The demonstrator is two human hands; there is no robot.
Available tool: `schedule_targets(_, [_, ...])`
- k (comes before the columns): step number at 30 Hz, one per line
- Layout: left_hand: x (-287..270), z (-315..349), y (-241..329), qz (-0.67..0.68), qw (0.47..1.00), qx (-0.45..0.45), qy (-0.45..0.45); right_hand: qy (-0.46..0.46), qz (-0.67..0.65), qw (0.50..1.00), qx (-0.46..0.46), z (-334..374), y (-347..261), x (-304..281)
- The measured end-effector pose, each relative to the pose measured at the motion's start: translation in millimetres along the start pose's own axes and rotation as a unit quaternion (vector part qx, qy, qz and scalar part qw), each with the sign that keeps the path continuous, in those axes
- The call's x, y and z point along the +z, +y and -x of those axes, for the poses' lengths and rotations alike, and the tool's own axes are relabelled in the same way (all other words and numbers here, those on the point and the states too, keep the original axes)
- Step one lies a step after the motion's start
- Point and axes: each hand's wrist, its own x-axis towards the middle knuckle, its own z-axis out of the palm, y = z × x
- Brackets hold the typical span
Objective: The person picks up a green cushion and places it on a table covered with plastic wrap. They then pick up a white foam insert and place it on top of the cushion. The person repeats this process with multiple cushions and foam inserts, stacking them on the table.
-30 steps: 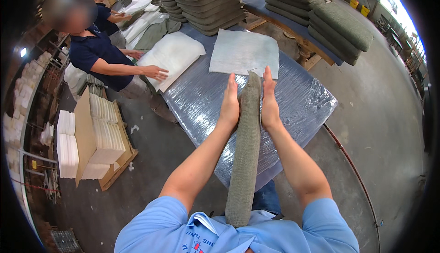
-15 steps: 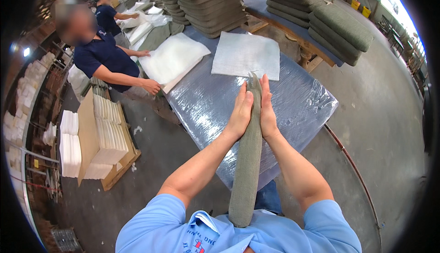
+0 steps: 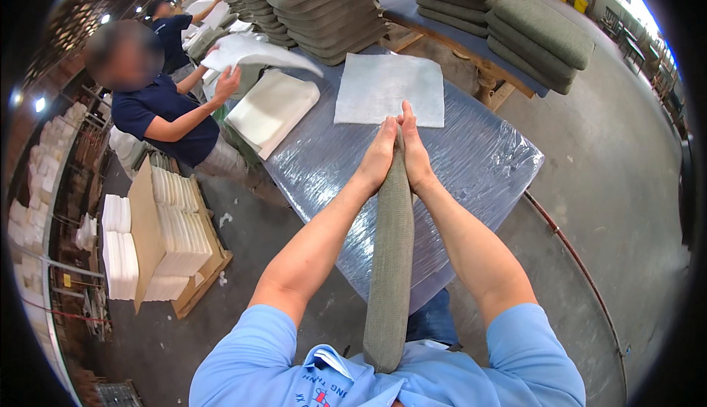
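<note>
A grey-green fabric-covered cushion stands on edge, its near end against my blue shirt and its far end over the table. My left hand presses its left side and my right hand its right side, close to the far end. The palms squeeze that end narrow, and the fingertips nearly meet beyond it. Just past my hands lies a white padding sheet on the plastic-wrapped tabletop.
At the left, a co-worker lifts a white sheet above white padding; another person stands behind. Tall stacks of grey-green cushions stand at the back. A pallet of white pads is lower left; a hose crosses the floor at right.
My hands have come together at the cushion's far end, closing over its loose fabric tip. The co-worker has raised a white sheet off the padding on the table.
</note>
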Motion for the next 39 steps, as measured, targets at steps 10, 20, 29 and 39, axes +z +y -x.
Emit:
schedule_targets(10, [2,-7,11,-0.2,0.977,0.048,0.05,0.025,-0.028,0.998,-0.055,-5,9,-8])
schedule_targets(20, [37,173,3,-0.111,0.988,0.105,-0.008,0.02,0.063,0.997,-0.047,171,-20,7])
schedule_targets(29, [24,68,36,0.124,0.988,-0.024,0.084,0.006,-0.041,0.995,0.094,52,-54,12])
schedule_targets(39, [3,41,50,0.186,0.968,-0.077,0.153,0.057,-0.034,0.985,0.16,13,-51,36])
